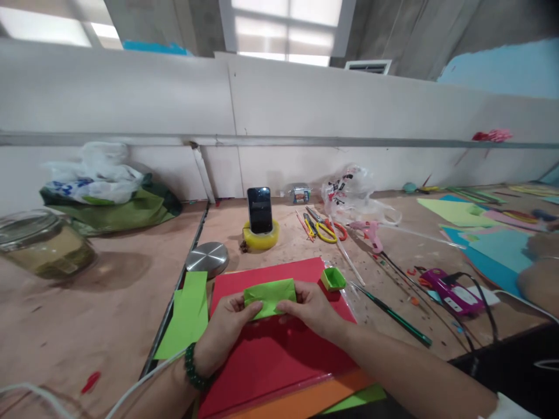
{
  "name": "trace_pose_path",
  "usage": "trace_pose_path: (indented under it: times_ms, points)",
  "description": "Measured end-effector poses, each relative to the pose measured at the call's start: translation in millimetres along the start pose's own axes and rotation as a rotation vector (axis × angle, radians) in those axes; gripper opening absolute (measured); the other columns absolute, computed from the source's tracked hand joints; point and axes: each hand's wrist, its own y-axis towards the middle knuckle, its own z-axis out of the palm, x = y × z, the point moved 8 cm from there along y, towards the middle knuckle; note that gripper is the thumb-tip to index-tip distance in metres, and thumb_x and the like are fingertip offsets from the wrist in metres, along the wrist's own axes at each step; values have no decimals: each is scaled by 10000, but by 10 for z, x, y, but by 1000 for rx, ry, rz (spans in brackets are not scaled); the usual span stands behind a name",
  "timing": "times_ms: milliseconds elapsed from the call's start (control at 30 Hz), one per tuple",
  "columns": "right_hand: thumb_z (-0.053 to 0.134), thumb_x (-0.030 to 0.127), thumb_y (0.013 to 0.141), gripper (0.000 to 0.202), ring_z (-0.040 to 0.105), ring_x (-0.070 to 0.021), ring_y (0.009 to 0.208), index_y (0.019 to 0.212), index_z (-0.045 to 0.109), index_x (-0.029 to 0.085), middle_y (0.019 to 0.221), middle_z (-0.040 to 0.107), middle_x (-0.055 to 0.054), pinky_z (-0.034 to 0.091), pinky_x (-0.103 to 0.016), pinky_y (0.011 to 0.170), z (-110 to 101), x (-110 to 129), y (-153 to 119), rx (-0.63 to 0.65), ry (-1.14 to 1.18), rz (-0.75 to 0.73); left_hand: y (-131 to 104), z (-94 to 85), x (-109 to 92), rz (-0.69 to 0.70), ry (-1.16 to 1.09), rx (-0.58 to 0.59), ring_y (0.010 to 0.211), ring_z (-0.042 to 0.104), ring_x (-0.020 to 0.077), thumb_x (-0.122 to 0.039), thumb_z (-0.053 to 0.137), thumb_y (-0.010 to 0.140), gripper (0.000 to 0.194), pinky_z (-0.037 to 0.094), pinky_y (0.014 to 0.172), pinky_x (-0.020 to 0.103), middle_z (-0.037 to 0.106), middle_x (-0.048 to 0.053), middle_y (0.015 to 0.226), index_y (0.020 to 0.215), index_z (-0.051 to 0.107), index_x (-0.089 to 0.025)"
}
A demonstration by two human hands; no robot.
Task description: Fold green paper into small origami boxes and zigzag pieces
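The scene is lit fairly brightly and softly, with daylight let in through the window (286, 29) at the top, where the panes are washed out to white. Soft shadows are cast on the desk (126, 302) beside the glass jar (48, 244) and on the red sheet (283, 349) below the hands. A pale sheen is caught by the metal lid (207, 259). Lines are bent by wide-angle distortion, and shapes are stretched toward the edges. Fine detail is softened throughout, and the far-right hand (541, 273) is blurred
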Motion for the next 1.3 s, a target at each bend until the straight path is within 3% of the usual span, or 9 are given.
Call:
trace_pose_path:
  times_ms: [167,400,633,733,900,1133,1300]
  points:
    - [752,575,639,467,635,-135,559,818,680,150,704,676,-12,572,-281,570,-11,-35,25,24,-16,25,-20,36,-64,26,-17,15,680,618,164,-477,842,513,412,482,677,243,729,24,721,752,733,-159]
    - [788,531,607,441,665,-170,687,836,689,167,747,700,-4,587,-298,632,-28,2,7,-18,1,-11,-25,-65,145,-202,177,-42,508,606,160,-719,701,525,621,414,465,209,684,70,571,670,705,-115]
    - [708,632,652,514,639,-151,528,749,685,129,604,654,-19,556,-272,529,-42,-109,20,11,-53,53,-4,-72,-111,72,206,-74,532,526,138,-511,773,556,362,411,521,222,651,-9,544,574,709,-155]
    - [733,604,639,480,658,-169,613,750,697,139,659,677,-25,575,-292,588,-29,-70,16,7,-31,18,-13,-67,-94,44,171,-68,564,550,154,-509,789,544,370,421,532,228,677,7,587,621,728,-152]
    - [766,553,625,418,654,-172,650,750,715,157,706,691,-9,587,-302,613,-49,-2,-6,-42,-30,-8,-35,-65,80,-145,110,-56,485,538,124,-665,733,553,555,379,451,197,668,45,558,670,720,-122]
    - [767,540,633,420,669,-179,702,817,728,166,740,708,-21,586,-291,627,-4,18,-1,6,-12,-4,-43,-28,-1,-110,70,-59,446,463,77,-642,798,450,563,359,441,177,645,11,538,645,724,-119]
    - [770,553,619,427,655,-165,632,774,719,158,711,697,-16,587,-295,591,-27,-8,1,-20,5,19,-46,-43,17,-117,58,-59,523,519,114,-655,781,475,562,409,515,201,660,27,564,611,720,-113]
